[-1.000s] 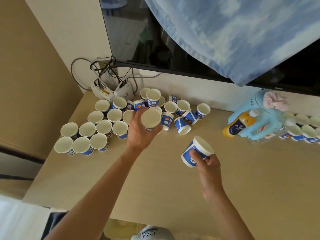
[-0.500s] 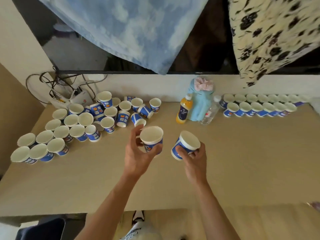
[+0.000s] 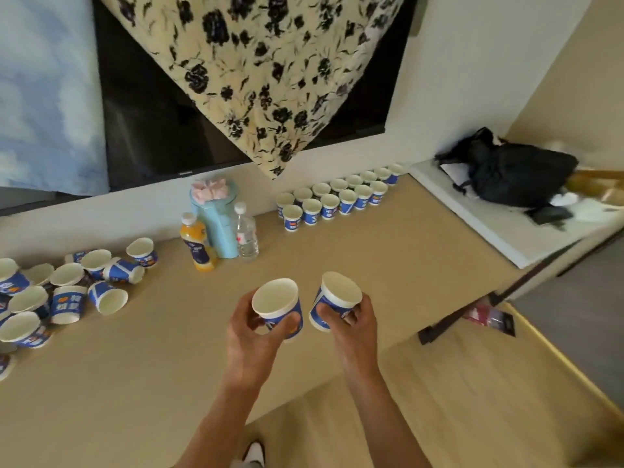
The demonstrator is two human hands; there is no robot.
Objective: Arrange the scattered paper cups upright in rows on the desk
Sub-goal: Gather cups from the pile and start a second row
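My left hand (image 3: 251,339) grips a blue-and-white paper cup (image 3: 278,307) above the middle of the desk (image 3: 388,265), mouth up. Close beside it my right hand (image 3: 353,329) holds a second paper cup (image 3: 337,298), tilted a little. At the left edge lies a loose heap of scattered cups (image 3: 67,288), some upright and some on their sides. Against the back wall to the right, two neat rows of upright cups (image 3: 337,199) stand side by side.
An orange juice bottle (image 3: 197,243), a light-blue canister (image 3: 216,221) and a clear water bottle (image 3: 246,233) stand at the back middle. A white side surface (image 3: 506,231) on the right carries a black bag (image 3: 513,173). Cloths hang over a dark screen (image 3: 152,130).
The view has swung right, from the scattered heap toward the neat rows. Both hands carry their cups rightward over the desk and have come close together.
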